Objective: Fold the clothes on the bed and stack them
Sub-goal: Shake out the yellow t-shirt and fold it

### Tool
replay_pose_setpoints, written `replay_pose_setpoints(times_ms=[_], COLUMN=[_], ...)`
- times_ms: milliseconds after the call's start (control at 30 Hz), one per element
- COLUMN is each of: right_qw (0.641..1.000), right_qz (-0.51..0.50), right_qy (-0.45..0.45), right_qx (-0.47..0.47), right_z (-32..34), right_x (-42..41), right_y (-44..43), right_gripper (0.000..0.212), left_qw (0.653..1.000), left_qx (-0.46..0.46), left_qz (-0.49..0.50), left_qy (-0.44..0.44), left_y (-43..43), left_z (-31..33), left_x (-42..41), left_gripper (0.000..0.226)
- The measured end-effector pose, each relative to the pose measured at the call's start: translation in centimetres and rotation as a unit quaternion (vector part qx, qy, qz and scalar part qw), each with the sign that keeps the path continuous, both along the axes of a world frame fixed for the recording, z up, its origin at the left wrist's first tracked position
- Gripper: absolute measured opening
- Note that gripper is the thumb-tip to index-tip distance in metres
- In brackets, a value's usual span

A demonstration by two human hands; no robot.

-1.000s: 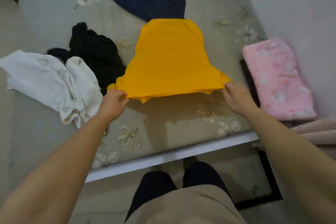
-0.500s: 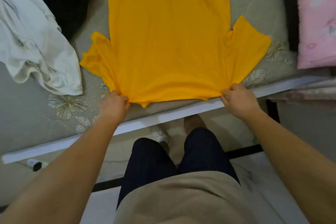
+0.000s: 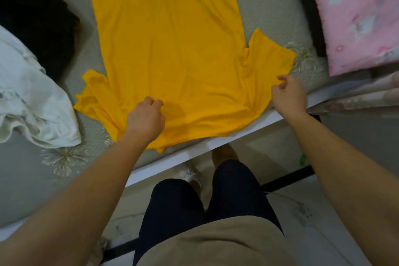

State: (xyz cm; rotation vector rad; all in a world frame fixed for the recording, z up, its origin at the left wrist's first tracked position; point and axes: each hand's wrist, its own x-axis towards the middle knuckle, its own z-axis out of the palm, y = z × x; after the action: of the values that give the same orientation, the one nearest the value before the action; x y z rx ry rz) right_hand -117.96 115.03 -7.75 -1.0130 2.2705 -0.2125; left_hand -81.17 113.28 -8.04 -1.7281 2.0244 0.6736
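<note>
While the person stands at the near edge of the bed [image 3: 269,6], a yellow T-shirt [image 3: 168,49] lies spread out flat on the grey flowered sheet in front of them. Its shoulder end is toward the person, just beside the white bed rail [image 3: 194,153], and its body runs away to the top of the view. The sleeve on the person's right lies open and flat, while the sleeve on the left is gathered in some folds.

The two hands are apart, one near each shoulder of the shirt. The left hand [image 3: 145,119] rests on top of the cloth, a little inside the left shoulder, with its fingers curled under. I cannot tell whether it grips the cloth. The right hand [image 3: 288,95] is at the right shoulder edge, also with curled fingers and the thumb raised, and I cannot tell whether any cloth is between them.

To the left of the shirt lie a crumpled white garment [image 3: 32,97] and, behind it, a black garment [image 3: 32,17], both unfolded. On the right, apart from the shirt, lies a pink patterned pillow [image 3: 356,6].
</note>
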Motion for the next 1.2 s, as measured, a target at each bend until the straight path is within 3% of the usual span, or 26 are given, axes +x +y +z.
replay_pose_setpoints(times_ms=[167,300,467,600,700,800,933,967,1067,1133,1200], right_qw=[0.965,0.948,0.932,0.922,0.94,0.958,0.939,0.931,0.909,0.904,0.906], right_qz=[-0.25,-0.301,-0.299,-0.299,-0.227,-0.06,0.22,0.287,0.415,0.411,0.397], right_qy=[-0.077,-0.104,-0.2,-0.221,-0.159,-0.126,-0.061,-0.05,-0.032,-0.014,0.017], right_qx=[-0.008,-0.018,-0.036,-0.106,-0.201,-0.25,-0.256,-0.218,0.026,0.117,0.149], right_z=[-2.6,-5.1,-6.5,-5.1,-2.4,-0.1,-0.4,-1.1,-3.4,-4.2,-4.2], right_x=[-2.8,-4.8,-6.5,-6.7,-5.3,-2.0,3.2,4.3,7.3,8.5,9.5], right_y=[-2.9,-3.8,-3.9,-3.0,-2.5,-1.8,-1.5,-1.6,-1.8,-2.2,-2.7], right_gripper=[0.061,0.071,0.033,0.021,0.01,0.008,0.008,0.013,0.03,0.034,0.035], left_qw=[0.99,0.973,0.97,0.979,0.97,0.949,0.959,0.964,0.978,0.975,0.964], left_qx=[-0.031,-0.06,-0.023,-0.003,0.047,0.054,-0.03,-0.034,0.008,0.007,-0.021], left_qz=[-0.019,-0.069,-0.137,-0.141,-0.112,-0.037,-0.042,-0.047,-0.029,0.023,0.095], left_qy=[0.137,0.211,0.2,0.147,0.21,0.31,0.28,0.259,0.204,0.221,0.248], left_y=[-7.7,-13.4,-18.2,-19.8,-21.0,-21.3,-20.2,-19.5,-17.6,-17.0,-17.0], left_z=[-1.2,-2.9,-5.2,-6.0,-4.8,-2.7,-2.3,-2.8,-5.0,-6.0,-5.9], left_x=[-11.0,-20.3,-29.3,-32.5,-32.1,-28.5,-20.3,-18.3,-13.6,-11.3,-9.0], left_gripper=[0.048,0.056,0.062,0.047,0.037,0.025,0.02,0.02,0.031,0.04,0.043])
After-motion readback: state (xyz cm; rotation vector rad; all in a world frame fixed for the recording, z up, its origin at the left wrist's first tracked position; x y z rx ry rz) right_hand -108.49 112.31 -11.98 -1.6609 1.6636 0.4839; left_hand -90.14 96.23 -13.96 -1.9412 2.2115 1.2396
